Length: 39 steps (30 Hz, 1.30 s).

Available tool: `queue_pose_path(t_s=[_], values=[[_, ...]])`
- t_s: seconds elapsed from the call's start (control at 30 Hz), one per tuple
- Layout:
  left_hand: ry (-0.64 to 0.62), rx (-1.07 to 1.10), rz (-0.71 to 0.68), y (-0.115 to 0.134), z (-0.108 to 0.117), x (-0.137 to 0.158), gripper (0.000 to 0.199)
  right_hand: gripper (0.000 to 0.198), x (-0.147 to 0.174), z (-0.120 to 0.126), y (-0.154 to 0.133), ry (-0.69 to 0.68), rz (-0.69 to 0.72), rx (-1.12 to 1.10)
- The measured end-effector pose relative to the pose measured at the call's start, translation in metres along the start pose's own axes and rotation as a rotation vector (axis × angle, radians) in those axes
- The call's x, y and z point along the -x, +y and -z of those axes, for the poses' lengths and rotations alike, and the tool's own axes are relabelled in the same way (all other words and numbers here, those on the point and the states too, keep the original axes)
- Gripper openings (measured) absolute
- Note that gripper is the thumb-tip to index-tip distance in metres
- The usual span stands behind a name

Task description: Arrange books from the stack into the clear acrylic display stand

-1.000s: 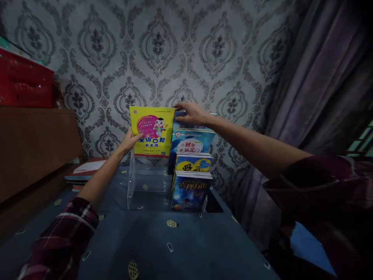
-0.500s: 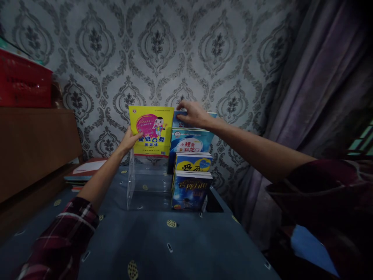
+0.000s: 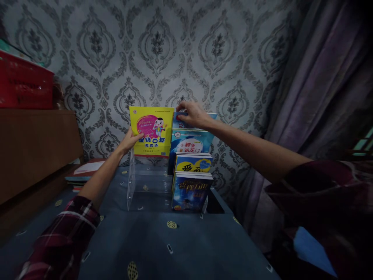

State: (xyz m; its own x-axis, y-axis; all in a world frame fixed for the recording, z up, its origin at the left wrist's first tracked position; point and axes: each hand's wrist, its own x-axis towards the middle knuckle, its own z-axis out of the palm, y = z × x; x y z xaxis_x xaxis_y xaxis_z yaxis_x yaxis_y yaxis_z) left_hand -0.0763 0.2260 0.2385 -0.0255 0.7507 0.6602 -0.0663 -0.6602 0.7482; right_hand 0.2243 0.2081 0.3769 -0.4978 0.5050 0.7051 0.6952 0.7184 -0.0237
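Note:
A yellow workbook (image 3: pixel 151 146) with a pink splash and a cartoon child stands upright in the back left of a clear acrylic book rack (image 3: pixel 130 192). My left hand (image 3: pixel 129 140) grips its left edge, thumb across the cover. At the back right, my right hand (image 3: pixel 192 114) is closed over the top edge of a blue book (image 3: pixel 208 125), thumb in front and fingertips partly behind. Lower in that column stand a light-blue book (image 3: pixel 192 142), a blue and yellow book (image 3: pixel 194 162) and, at the front, dark blue books (image 3: pixel 190 194).
The rack rests on a dark blue patterned cloth (image 3: pixel 145 245). To the left lie stacked books and papers (image 3: pixel 87 168) beside a wooden cabinet (image 3: pixel 37 147) with a red basket (image 3: pixel 26 83) on it. Patterned wallpaper rises behind; a purple curtain (image 3: pixel 291 101) hangs at the right.
Both hands keep their grips on the same two books. The view has shifted very slightly; nothing else visibly differs.

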Motion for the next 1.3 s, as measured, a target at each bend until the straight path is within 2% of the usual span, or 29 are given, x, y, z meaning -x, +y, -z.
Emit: queue_pose_path(t_s=[0.2,0.4,0.5,0.7,0.97,1.17,1.3], values=[[-0.008,-0.016,-0.017,0.000,-0.001,0.000,0.071,0.025,-0.003,-0.001,-0.004,0.000,0.000,0.011],[0.008,-0.022,-0.024,-0.002,-0.003,0.001,0.072,0.040,-0.009,-0.001,-0.012,-0.019,-0.007,-0.029],[0.018,-0.022,-0.034,-0.003,-0.005,0.003,0.071,0.033,-0.012,-0.001,-0.013,-0.033,-0.027,-0.026],[0.025,-0.012,-0.047,-0.006,-0.008,0.004,0.071,0.024,-0.016,-0.004,-0.008,0.037,-0.075,-0.024],[0.043,-0.001,-0.022,-0.013,-0.007,0.004,0.078,0.021,-0.024,-0.001,-0.004,-0.001,-0.049,-0.006],[0.072,-0.020,-0.012,-0.017,-0.003,-0.001,0.076,0.012,-0.025,0.003,-0.001,-0.029,-0.047,-0.012],[0.086,-0.033,-0.006,-0.018,-0.002,-0.004,0.073,0.014,-0.026,0.004,0.000,-0.043,-0.064,-0.009]])
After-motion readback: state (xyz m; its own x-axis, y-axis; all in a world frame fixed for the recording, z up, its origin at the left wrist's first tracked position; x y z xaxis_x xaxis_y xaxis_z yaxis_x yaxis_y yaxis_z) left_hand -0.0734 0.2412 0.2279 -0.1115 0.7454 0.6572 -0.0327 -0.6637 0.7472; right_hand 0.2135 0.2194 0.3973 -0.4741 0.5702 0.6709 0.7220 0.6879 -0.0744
